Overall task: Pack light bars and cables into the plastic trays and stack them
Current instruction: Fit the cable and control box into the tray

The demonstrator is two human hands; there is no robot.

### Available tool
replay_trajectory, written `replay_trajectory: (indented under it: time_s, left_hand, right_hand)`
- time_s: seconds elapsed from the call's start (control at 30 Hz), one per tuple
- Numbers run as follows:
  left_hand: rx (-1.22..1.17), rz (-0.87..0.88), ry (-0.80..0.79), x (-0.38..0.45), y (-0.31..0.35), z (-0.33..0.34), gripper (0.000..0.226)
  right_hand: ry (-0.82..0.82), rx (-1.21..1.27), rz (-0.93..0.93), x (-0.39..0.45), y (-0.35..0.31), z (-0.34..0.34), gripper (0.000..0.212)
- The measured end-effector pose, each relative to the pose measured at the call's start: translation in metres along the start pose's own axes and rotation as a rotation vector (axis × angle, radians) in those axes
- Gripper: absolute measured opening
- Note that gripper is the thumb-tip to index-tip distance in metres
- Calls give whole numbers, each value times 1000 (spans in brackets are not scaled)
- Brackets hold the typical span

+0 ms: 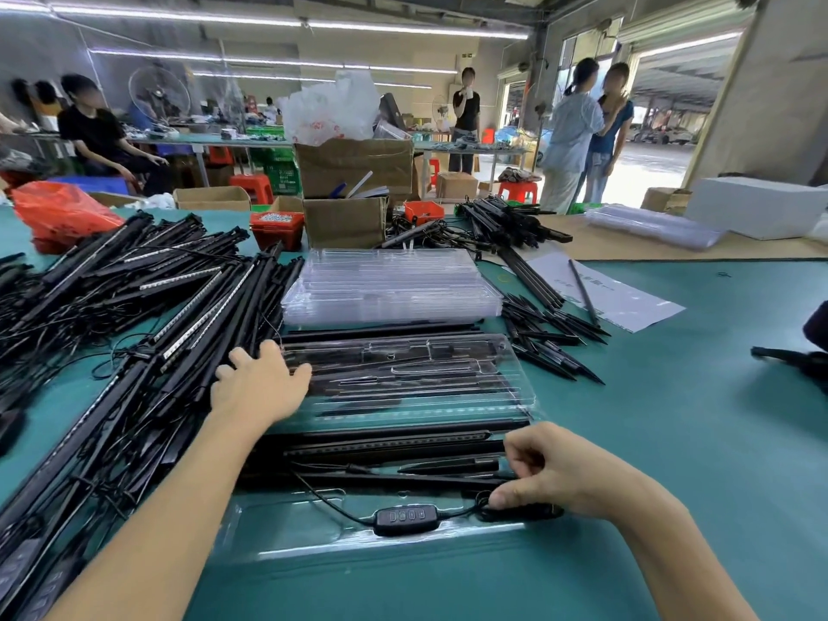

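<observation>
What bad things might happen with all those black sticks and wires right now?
The cable with its button controller lies loose over the near tray; the right hand pinching its coiled end might snag or tangle it. The left hand reaches toward the crowded pile of light bars, so neighbouring bars could get dragged along.

A green table (pixel 672 441) carries the work. At far left on it lies a red bag (pixel 62 212). Far centre stand a brown box (pixel 345 221) and a taller open box (pixel 354 165) stuffed with white plastic, with red bins (pixel 277 228) of small parts beside them. A paper sheet (pixel 627 298) lies to the right, a white box (pixel 757 206) at far right. Beyond, a person (pixel 96 132) sits at left, three people (pixel 582 132) stand near the doorway, and red stools (pixel 253 186) dot the floor.
</observation>
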State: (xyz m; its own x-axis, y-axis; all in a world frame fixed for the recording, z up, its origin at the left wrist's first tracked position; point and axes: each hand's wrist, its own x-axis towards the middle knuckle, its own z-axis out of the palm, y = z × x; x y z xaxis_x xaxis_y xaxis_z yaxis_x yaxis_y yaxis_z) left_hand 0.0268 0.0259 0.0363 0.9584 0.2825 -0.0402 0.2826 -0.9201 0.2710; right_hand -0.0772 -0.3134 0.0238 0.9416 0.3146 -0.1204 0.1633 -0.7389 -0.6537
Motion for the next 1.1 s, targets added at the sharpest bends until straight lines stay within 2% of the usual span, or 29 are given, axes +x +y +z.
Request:
replay_trajectory:
  time_s: [0.17,0.37,0.5,0.53,0.63,0.67,0.73,0.83,0.9,0.97,1.0,1.1]
  left_hand:
    - [6,-29,47,9,-8,-1,44]
    - [-386,-65,150,15,-27,-8,54]
    - [-557,-65,130,20,-37,-10,61]
    - [-623,-58,130,22,-38,-12,54]
    - [-787,21,195,24,-37,-14,11]
    - [-831,55,209,24,-35,-15,9]
    - [-917,93,232,23,-31,-21,14]
    - [-1055,95,294,16,-30,-34,42]
    - [-1217,114,212,7,-31,-48,58]
    - [-1333,159,-22,-2,-35,-62,69]
    - [-1303,192,-147,-6,-37,-69,68]
    - [-1045,313,-413,-20,-47,-86,44]
  right_hand:
    - [6,20,-21,-1,3,-1,54]
    - [4,8,-20,-1,4,0,56]
    - [8,-3,-13,-1,4,0,57]
    - [9,1,-15,-1,3,0,57]
    - [12,16,-15,-2,3,0,56]
    - [14,16,-12,-2,3,0,56]
    - [18,10,-5,-2,3,0,56]
    - [20,-2,12,-2,3,0,55]
    - [21,-1,28,-1,3,0,55]
    - [25,-2,37,-1,2,0,56]
    - [30,-4,39,-1,1,0,57]
    - [49,-1,37,-1,0,0,60]
